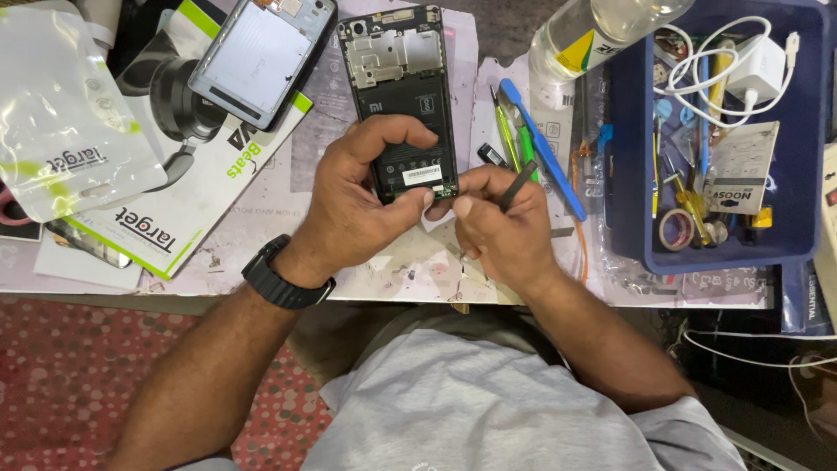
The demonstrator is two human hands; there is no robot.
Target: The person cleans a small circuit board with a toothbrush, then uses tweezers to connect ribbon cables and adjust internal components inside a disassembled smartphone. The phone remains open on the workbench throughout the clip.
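An opened black phone (401,78) lies face down on the paper-covered table, its battery and circuit boards exposed. My left hand (353,205) grips the phone's lower left edge, thumb on the battery. My right hand (497,227) holds a thin dark tool (517,185) with its fingertips pressed at the phone's bottom edge. A black watch (283,277) sits on my left wrist.
A detached phone back panel (260,57) lies at the upper left on printed plastic bags (61,122). Green and blue tools (532,139) rest right of the phone. A blue bin (806,157) holds cables, a charger, tape and small tools. A clear bottle (602,30) stands behind.
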